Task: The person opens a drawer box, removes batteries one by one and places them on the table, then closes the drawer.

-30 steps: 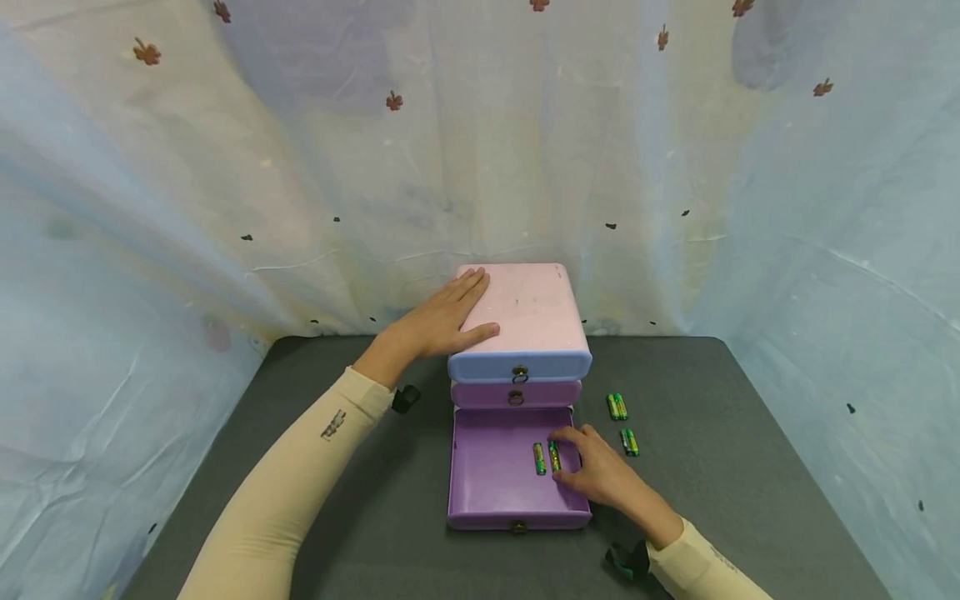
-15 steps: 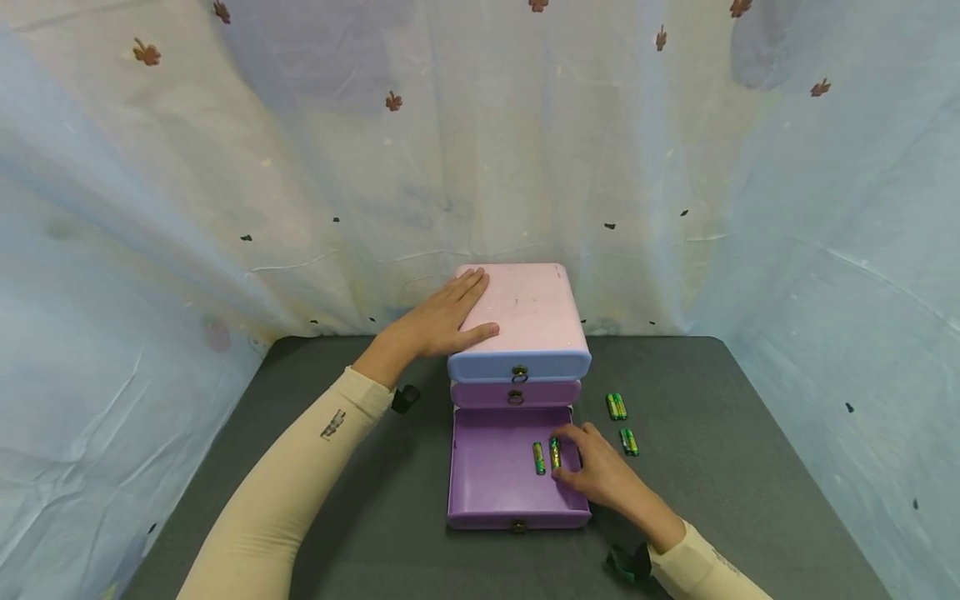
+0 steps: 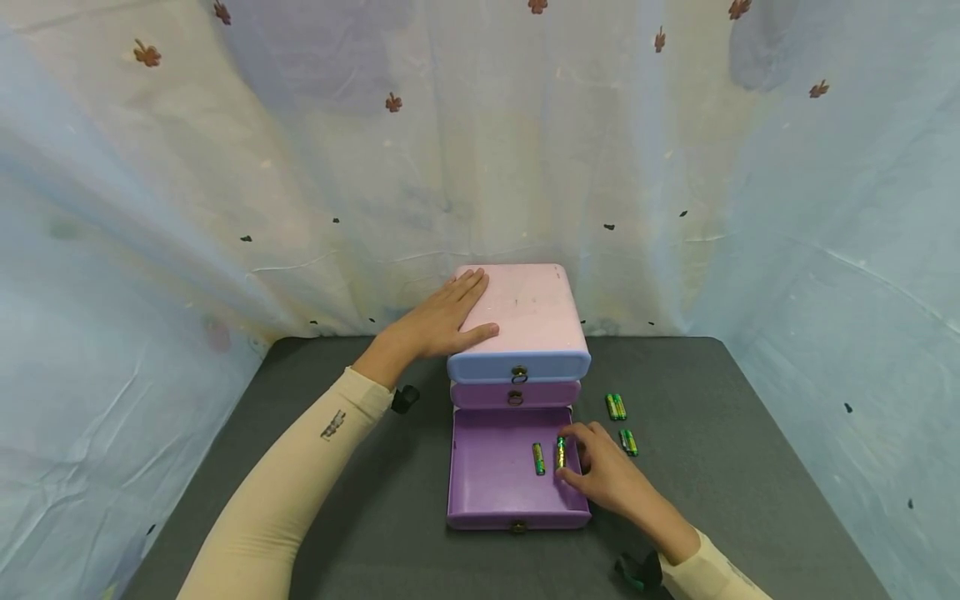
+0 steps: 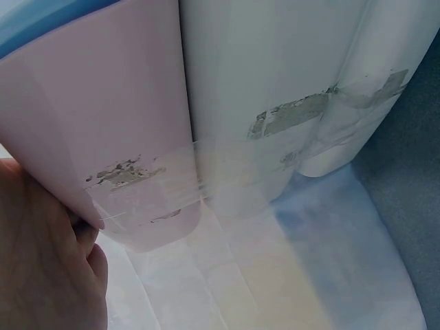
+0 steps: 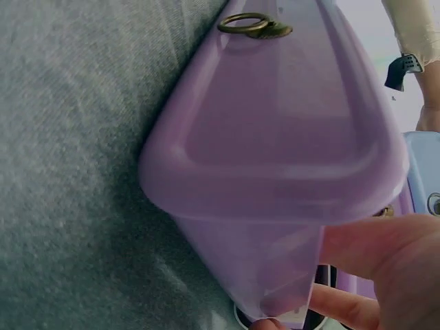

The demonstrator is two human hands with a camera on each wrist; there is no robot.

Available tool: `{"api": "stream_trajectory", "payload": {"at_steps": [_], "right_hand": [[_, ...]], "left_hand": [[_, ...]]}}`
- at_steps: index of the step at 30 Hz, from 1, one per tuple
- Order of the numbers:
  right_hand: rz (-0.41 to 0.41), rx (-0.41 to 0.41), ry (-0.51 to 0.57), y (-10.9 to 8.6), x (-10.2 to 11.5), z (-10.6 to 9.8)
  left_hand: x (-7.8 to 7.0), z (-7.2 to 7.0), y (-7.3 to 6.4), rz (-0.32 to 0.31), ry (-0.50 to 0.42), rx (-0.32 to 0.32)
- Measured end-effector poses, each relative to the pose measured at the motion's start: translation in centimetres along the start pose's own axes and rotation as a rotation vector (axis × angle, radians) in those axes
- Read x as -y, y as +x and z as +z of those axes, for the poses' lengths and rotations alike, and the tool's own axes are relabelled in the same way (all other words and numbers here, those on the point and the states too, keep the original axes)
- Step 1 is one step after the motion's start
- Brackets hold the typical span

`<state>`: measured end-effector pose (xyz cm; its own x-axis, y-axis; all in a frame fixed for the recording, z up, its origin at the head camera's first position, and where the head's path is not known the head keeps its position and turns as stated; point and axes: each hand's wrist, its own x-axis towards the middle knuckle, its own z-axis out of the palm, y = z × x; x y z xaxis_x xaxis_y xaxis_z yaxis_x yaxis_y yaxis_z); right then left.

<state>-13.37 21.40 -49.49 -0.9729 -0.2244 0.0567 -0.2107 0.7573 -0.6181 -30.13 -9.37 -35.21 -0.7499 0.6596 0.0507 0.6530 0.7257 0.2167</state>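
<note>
My left hand (image 3: 442, 319) rests with straight fingers on the pink top of a small drawer cabinet (image 3: 528, 304), at its left side. The cabinet's lowest purple drawer (image 3: 483, 492) is pulled out toward me. Inside the drawer, my right hand (image 3: 606, 471) pinches a green battery (image 3: 561, 452) by its two ends between thumb and forefinger. Another green battery (image 3: 538, 459) lies to its left on the drawer floor. The right wrist view has the drawer's outer front and side, with the battery hidden behind the wall.
Two pairs of green batteries, a farther pair (image 3: 616, 407) and a nearer pair (image 3: 628, 442), lie right of the cabinet on the dark grey table (image 3: 705, 500). The blue top drawer (image 3: 480, 367) and purple middle drawer (image 3: 480, 395) are closed. A patterned curtain (image 3: 480, 167) hangs behind.
My right hand has shifted slightly right with the pinched battery, widening the gap to the other battery in the drawer. The left hand stays in place on the cabinet.
</note>
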Motion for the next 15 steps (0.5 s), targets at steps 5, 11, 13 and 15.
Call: {"api": "stream_trajectory", "payload": {"at_steps": [5, 11, 13, 15], "right_hand": [[-0.011, -0.019, -0.006, -0.47, -0.01, -0.44], [-0.025, -0.046, 0.011, -0.88, 0.09, -0.87], [-0.029, -0.054, 0.015, -0.97, 0.04, -1.00], [-0.037, -0.064, 0.018, -1.07, -0.06, -1.09]], "left_hand": [[-0.01, -0.03, 0.02, -0.003, -0.004, -0.004], [0.01, 0.03, 0.07, -0.014, 0.002, 0.007], [0.05, 0.07, 0.11, -0.013, 0.004, 0.007], [0.07, 0.10, 0.13, -0.014, 0.004, 0.007]]}}
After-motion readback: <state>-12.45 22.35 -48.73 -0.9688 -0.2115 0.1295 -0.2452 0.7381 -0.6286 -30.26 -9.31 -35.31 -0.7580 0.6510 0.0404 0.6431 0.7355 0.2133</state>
